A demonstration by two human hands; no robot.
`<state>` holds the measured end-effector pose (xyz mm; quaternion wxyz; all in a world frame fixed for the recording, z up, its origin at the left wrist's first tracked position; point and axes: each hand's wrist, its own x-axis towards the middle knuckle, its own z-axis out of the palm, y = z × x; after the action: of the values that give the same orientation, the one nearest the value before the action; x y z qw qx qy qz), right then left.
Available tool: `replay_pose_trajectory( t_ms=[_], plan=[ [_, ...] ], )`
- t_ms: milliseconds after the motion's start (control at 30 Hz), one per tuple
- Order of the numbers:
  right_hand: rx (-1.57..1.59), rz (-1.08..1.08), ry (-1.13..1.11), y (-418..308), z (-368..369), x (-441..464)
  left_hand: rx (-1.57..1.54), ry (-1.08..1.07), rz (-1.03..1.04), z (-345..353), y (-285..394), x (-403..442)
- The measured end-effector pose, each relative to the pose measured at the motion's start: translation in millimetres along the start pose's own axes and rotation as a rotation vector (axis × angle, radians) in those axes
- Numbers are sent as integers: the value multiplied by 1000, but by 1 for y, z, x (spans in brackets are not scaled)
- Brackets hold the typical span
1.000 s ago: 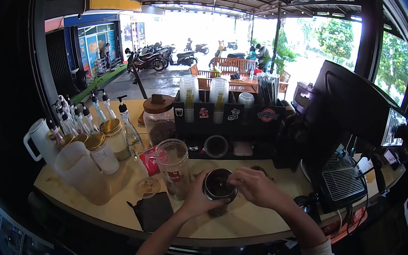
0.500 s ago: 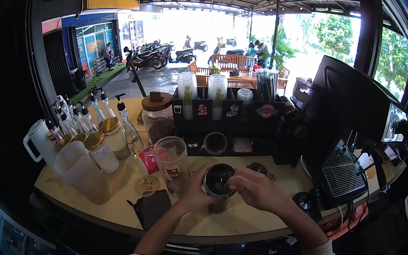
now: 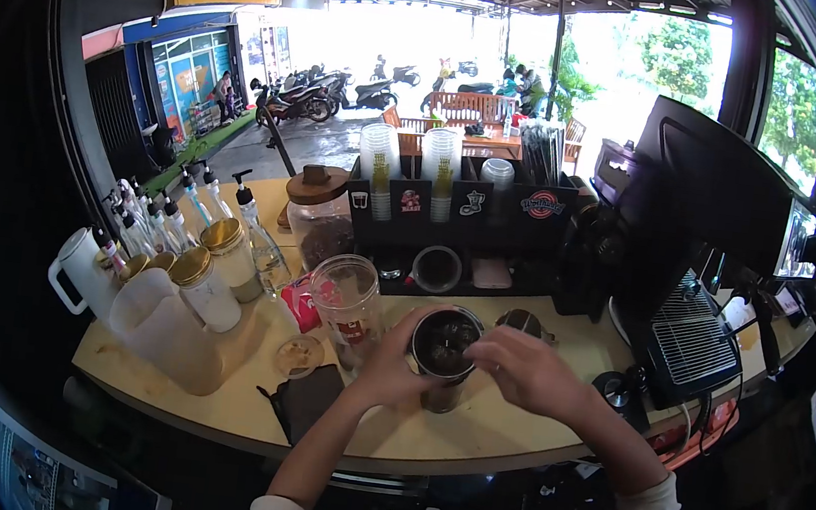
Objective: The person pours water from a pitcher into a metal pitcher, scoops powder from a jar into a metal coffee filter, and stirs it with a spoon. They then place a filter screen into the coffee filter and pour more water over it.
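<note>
My left hand (image 3: pixel 390 362) is wrapped round the side of a metal-rimmed cup (image 3: pixel 444 396) that stands upright on the counter. Inside it is a dark drink (image 3: pixel 445 345) with what look like ice cubes. At the cup's right rim, my right hand (image 3: pixel 534 372) has its fingers pinched together; what they hold, if anything, is too small to make out. Just left of my left hand stands a tall clear plastic cup (image 3: pixel 347 298) with a printed logo. A small metal pitcher (image 3: pixel 521 321) sits behind my right hand.
A black cloth (image 3: pixel 313 403) and a clear lid (image 3: pixel 299 354) lie left on the counter. Farther left are a plastic pitcher (image 3: pixel 163 333), gold-lidded jars (image 3: pixel 207 288) and pump bottles. A black organiser (image 3: pixel 414 200) holds stacked cups; an espresso machine (image 3: pixel 687 327) stands right.
My right hand has shifted slightly right at the cup's rim, still pinched. My left hand keeps its grip on the cup. The whole view has tilted a little.
</note>
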<state>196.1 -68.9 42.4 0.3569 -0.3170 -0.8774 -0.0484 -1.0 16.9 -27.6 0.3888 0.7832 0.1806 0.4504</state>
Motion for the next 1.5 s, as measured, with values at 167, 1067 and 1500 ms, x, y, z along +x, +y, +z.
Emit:
replay_pose_trajectory(
  t_ms=[167,1067,1500],
  plan=[
    [-78,-58,29,2,-4,1,-36,-41,-3,-2,1,1],
    [357,363,196,-9,5,0,-38,-39,36,-1,0,-2],
    [326,306,161,-16,9,-8,-38,20,9,0,0,-5]
  ],
)
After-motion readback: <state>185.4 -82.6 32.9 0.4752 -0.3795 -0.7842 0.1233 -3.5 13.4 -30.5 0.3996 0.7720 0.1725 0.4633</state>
